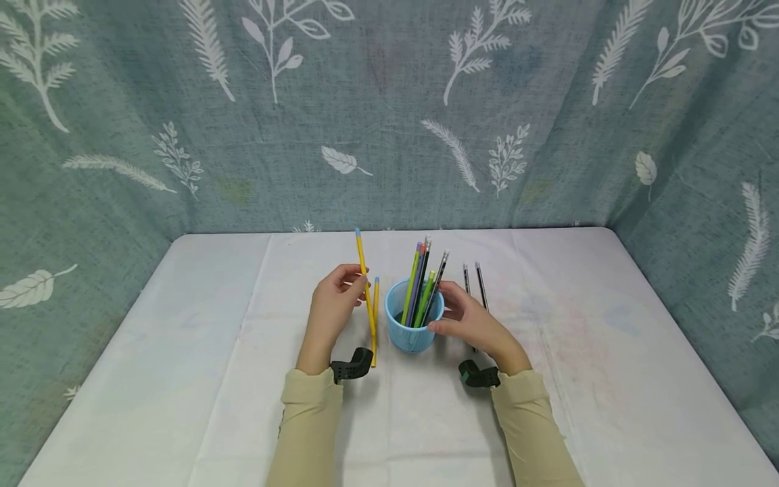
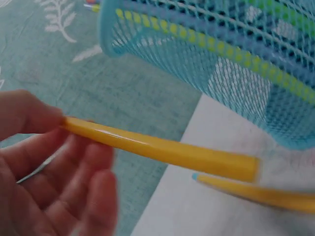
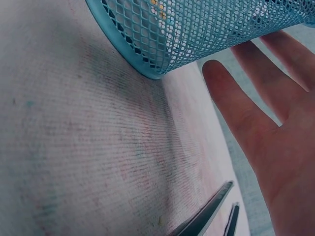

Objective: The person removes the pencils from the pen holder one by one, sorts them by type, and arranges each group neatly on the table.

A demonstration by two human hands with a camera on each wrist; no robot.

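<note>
A light blue mesh pencil cup (image 1: pixel 409 338) stands upright, with several green, purple and black pencils (image 1: pixel 410 284) leaning in it. To its left, my left hand (image 1: pixel 335 301) pinches a yellow pencil (image 1: pixel 362 250) between thumb and fingers; the blue end points up. The flat lower end shows in the left wrist view, apart from the cup. Another yellow pencil (image 1: pixel 376 294) lies on the table beside it. My right hand (image 1: pixel 471 321) holds the cup's right side, thumb in front and fingers behind. Part of the fingers is hidden by the mesh (image 3: pixel 206 34).
Two dark pencils (image 1: pixel 481 284) lie on the table right of the cup, partly behind my right hand. A white cloth (image 1: pixel 608 379) covers the table. Green leaf-patterned curtains (image 1: pixel 377 182) hang behind and at both sides.
</note>
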